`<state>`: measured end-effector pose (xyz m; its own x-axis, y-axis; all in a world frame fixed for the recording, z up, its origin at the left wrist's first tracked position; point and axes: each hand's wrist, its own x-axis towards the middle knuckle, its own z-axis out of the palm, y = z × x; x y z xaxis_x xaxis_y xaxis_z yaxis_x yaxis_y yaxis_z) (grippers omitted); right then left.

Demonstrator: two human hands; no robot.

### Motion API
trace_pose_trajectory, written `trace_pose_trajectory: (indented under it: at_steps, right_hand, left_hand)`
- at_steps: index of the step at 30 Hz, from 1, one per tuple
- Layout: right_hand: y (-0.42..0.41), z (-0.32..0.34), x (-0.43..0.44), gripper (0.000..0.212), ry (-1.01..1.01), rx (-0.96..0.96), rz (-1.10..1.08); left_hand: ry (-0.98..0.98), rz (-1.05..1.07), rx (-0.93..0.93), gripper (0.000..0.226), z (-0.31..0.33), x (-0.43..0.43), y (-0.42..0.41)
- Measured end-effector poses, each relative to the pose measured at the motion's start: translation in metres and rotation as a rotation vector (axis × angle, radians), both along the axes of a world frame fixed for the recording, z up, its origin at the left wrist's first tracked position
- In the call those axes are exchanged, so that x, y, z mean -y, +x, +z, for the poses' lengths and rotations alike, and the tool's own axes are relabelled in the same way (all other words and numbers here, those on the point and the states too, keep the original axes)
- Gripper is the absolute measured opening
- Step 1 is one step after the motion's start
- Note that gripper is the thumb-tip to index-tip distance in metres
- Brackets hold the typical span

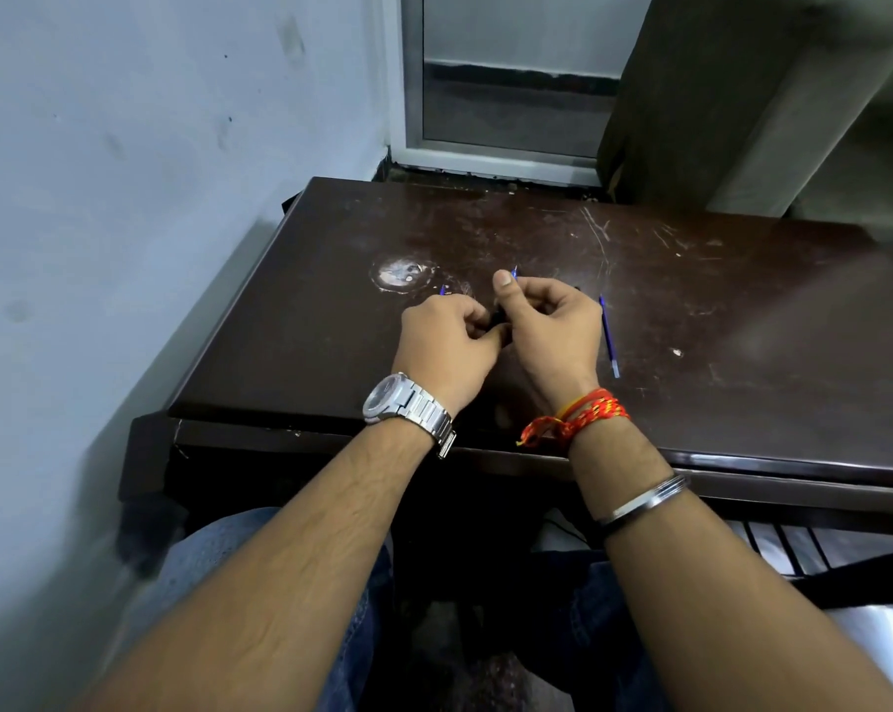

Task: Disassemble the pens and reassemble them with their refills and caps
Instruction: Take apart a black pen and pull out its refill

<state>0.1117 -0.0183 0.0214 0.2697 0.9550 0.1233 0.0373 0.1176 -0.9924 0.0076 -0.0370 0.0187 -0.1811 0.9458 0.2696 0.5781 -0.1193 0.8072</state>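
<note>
Pen parts (499, 319) were bunched between your hands over the middle of the counter (742, 300). Your left hand (447, 341) was curled round one piece and your right hand (547, 326) pinched another, its blue tip (514, 271) past the thumb. A spare refill (608, 336) lay just right. Probably light, slick plastic and the thin refills bendy, so grip barrels, not tips. Counter was dark, glossy, scratched.

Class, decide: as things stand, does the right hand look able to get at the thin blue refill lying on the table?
Probably yes: the thin blue refill lies uncovered on the dark brown table just beside the right hand, though its fingers pinch a blue-tipped pen part.
</note>
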Motion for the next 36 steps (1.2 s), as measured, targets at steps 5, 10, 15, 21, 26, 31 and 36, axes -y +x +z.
trace_pose_trajectory:
  at_steps: [5, 10, 15, 21, 26, 31, 36]
  right_hand:
    - [0.001, 0.002, 0.000, 0.029, 0.038, 0.044, 0.068]
    - [0.003, 0.004, -0.005, 0.024, -0.038, -0.080, 0.128]
    - [0.004, 0.003, -0.002, 0.028, -0.035, -0.066, 0.094]
    - [0.003, 0.009, -0.003, 0.016, -0.052, -0.180, 0.101]
    - [0.006, 0.007, 0.000, 0.023, -0.064, -0.053, 0.134]
    - [0.008, 0.010, -0.004, 0.016, -0.124, -0.187, 0.130]
    - [0.010, 0.005, 0.001, 0.026, -0.088, -0.031, 0.147]
  left_hand:
    - [0.033, -0.055, -0.016, 0.033, 0.004, 0.002, 0.004]
    - [-0.021, -0.108, 0.009, 0.022, 0.006, 0.002, 0.000]
    - [-0.013, -0.066, -0.027, 0.011, 0.003, 0.002, 0.000]
    - [-0.008, -0.058, 0.014, 0.010, 0.002, -0.001, 0.000]
    - [-0.028, -0.059, -0.015, 0.014, 0.000, 0.001, 0.001]
    - [-0.044, -0.074, 0.005, 0.010, -0.001, 0.001, 0.004]
    - [-0.036, -0.070, -0.020, 0.020, 0.000, 0.002, 0.004]
